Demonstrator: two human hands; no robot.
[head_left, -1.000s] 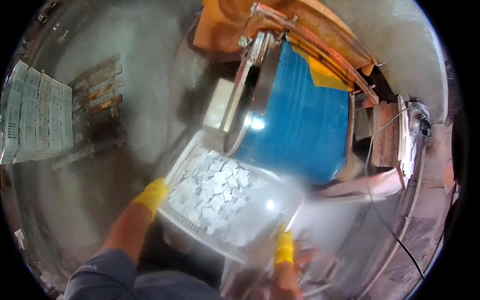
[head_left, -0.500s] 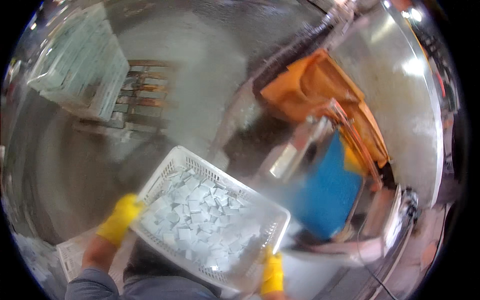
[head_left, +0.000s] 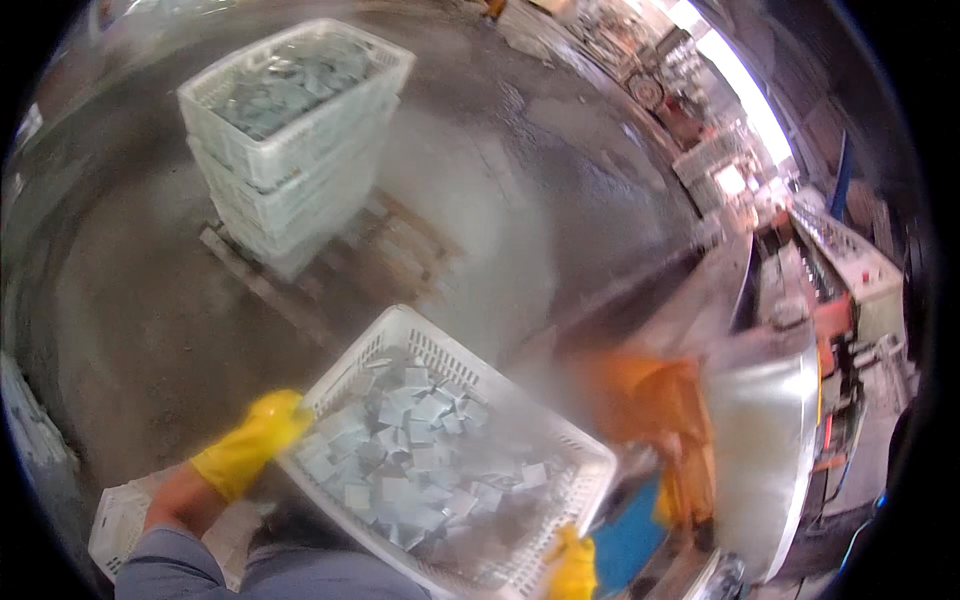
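Observation:
Between my two hands is a white plastic basket (head_left: pixel 500 382) with slotted walls, held in front of my body. Many small, flat, pale square pieces (head_left: pixel 425 455) lie loose in it. My left hand (head_left: pixel 262 432), in a yellow glove, is closed on the basket's left rim. On the near right end, my right hand (head_left: pixel 572 565), gloved in yellow too, grips the rim; its fingertips show over the edge. Part of the basket is blurred.
Ahead to the left, stacked white baskets (head_left: pixel 290 205) filled with similar pieces stand on a wooden pallet (head_left: pixel 400 245). An orange sheet (head_left: pixel 655 400), a blue panel (head_left: pixel 630 535) and a metal surface (head_left: pixel 765 440) are at right. Another white basket (head_left: pixel 120 520) sits at lower left.
My view has swung toward the right and up. The pallet stack now shows its filled top basket, and the orange sheet sits lower. Both hands still hold the basket.

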